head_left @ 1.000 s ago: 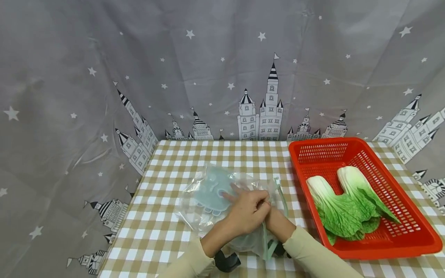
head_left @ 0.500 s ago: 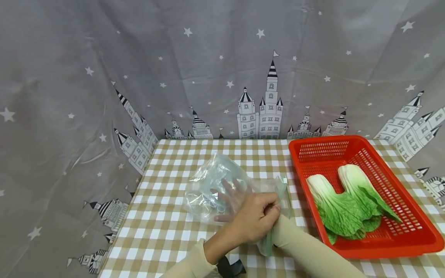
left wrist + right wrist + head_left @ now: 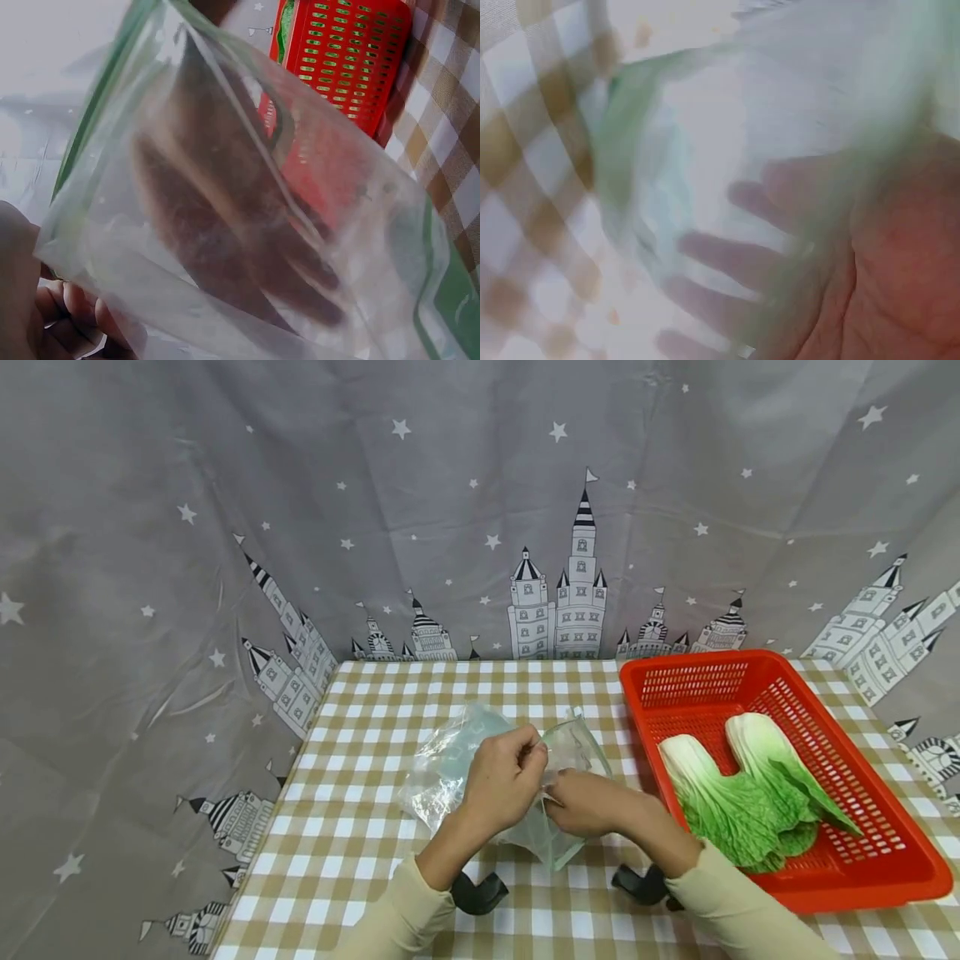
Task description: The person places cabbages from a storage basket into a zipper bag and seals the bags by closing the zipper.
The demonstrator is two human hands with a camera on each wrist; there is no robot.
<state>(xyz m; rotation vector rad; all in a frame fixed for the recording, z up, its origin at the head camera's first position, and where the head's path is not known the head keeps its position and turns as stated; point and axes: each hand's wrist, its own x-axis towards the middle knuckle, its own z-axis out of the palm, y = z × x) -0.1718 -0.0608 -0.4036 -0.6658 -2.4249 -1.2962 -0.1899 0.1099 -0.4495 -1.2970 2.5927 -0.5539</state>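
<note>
A clear zip bag (image 3: 450, 760) with a pale blue-green printed patch and a green zip edge is on the table, its mouth raised and spread. My left hand (image 3: 504, 781) pinches the rim of the mouth; in the left wrist view its curled fingers (image 3: 71, 315) are at the bag's corner. My right hand (image 3: 588, 803) reaches into the mouth from the right. Through the film in the left wrist view, the right hand's fingers (image 3: 247, 247) look straight. The right wrist view shows the same fingers (image 3: 727, 259) spread behind the green edge, with nothing seen in them.
To the right stands a red perforated basket (image 3: 885, 881) holding leafy cabbages (image 3: 750, 802). A checked cloth (image 3: 330, 827) covers the table, and a grey curtain (image 3: 420, 510) printed with castles hangs behind it. Black wrist mounts (image 3: 480, 893) sit under the forearms.
The right hand, earlier deep inside the bag with spread fingers, has drawn back to the right toward the mouth. The left hand still grips the rim and has moved up and left.
</note>
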